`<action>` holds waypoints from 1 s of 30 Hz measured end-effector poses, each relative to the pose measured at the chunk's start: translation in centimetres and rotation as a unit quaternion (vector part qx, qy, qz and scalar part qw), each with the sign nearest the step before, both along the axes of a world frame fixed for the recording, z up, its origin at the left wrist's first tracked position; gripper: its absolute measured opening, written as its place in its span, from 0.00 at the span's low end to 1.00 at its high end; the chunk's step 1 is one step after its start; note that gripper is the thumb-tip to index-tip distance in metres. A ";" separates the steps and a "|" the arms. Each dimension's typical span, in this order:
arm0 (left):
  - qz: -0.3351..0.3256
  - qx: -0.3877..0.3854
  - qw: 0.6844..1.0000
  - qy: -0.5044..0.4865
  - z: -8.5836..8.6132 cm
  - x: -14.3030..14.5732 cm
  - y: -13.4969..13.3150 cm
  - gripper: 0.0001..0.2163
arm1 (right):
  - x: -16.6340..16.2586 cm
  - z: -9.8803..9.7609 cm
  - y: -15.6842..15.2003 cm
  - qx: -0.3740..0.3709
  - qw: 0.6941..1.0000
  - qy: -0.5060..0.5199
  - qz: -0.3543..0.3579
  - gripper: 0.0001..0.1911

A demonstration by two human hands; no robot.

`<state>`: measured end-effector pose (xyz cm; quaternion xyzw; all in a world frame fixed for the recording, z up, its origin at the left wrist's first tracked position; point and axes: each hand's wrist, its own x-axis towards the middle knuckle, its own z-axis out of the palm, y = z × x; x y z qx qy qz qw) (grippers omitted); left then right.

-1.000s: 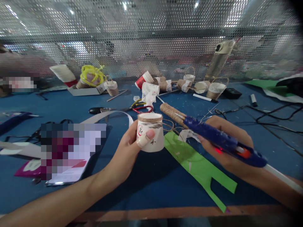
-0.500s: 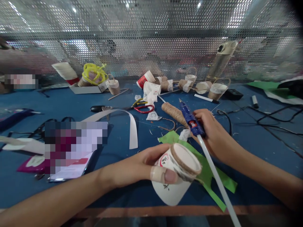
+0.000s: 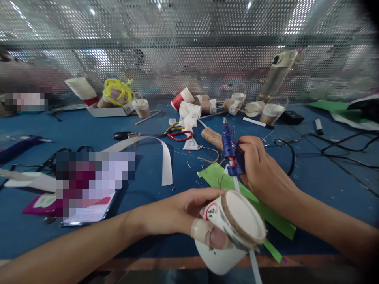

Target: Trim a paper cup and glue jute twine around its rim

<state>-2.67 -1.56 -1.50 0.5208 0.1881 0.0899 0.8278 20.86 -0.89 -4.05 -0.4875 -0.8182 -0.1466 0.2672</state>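
My left hand (image 3: 189, 215) is closed around a white paper cup (image 3: 245, 217), thumb across its printed side, with a bandage on the thumb. Brown twine (image 3: 233, 221) circles the cup near its flat end, which faces up and to the right. In my right hand (image 3: 260, 165) is a blue hot glue gun (image 3: 231, 150), nozzle pointing up and away. Its long white glue stick (image 3: 255, 268) trails down behind the cup. Green paper (image 3: 213, 175) lies under both hands. A spool of twine (image 3: 211, 139) rests just beyond the glue gun.
Red-handled scissors (image 3: 180, 136), a curled white strip (image 3: 166, 161) and a phone (image 3: 89, 213) lie to the left. Along the back stand twine-wrapped cups (image 3: 271, 114), a small box (image 3: 109, 110) with yellow cord and a bottle (image 3: 275, 77). Black cables (image 3: 334, 152) cross the right side.
The cup has moved right and towards me in my left hand. My right hand has turned the glue gun more upright and shifted it slightly left; its glue stick now passes behind the cup.
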 end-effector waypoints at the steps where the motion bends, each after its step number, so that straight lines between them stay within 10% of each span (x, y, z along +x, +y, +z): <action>1: 0.003 0.004 1.000 -0.002 0.0 0.0 0.0 0.26 | -0.1 0.0 -0.1 0.007 1.000 -0.004 0.005 0.21; 17: 0.054 0.020 0.997 -0.048 -0.6 -0.9 0.3 0.25 | 0.9 0.2 -0.1 -0.080 0.988 0.135 0.013 0.15; 30: 0.250 0.003 0.965 -0.085 -1.5 -0.7 0.6 0.19 | 1.2 1.4 -2.1 -0.271 0.788 0.549 0.066 0.13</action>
